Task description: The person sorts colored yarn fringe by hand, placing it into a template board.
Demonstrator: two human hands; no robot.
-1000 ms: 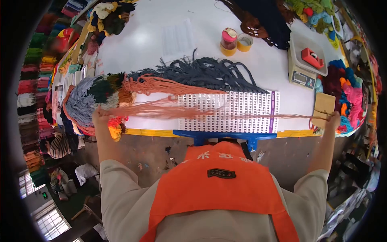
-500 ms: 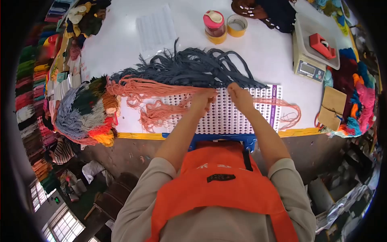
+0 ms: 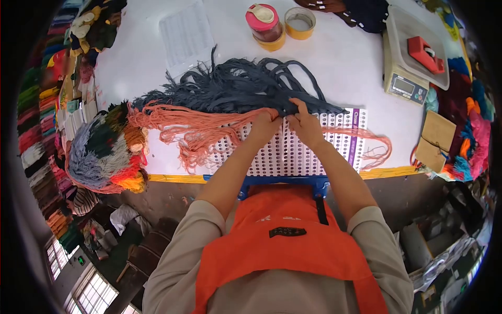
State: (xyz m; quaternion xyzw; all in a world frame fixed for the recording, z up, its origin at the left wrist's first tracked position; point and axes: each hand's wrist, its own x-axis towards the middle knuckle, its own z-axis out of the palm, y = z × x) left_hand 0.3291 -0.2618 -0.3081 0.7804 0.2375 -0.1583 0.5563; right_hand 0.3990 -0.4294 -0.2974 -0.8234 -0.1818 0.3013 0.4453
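Head view: the orange yarn lies on the white table, over the top edge of a perforated board. Its long axis runs left to right, roughly along the table's near edge. The loose, frayed ends point left, fanning out toward a mixed yarn heap. The other end curves round in a thin loop at the right, past the board's purple strip. The bundle is gathered at its middle, where the left hand and right hand meet, knuckles almost touching. Each grip is pressed together, pinching the orange yarn at the board's top edge. Grey yarn lies just behind the hands, touching the orange strands along their far side. A scale stands at the right, and a jar stands well behind.

Compared with a second ago, the arms are no longer flung wide with the yarn stretched taut between them. Both hands have been brought in to the middle. Since half a second ago the gap between the hands has been closed. The slack clump that lay low on the left has been drawn up into a flatter fan.
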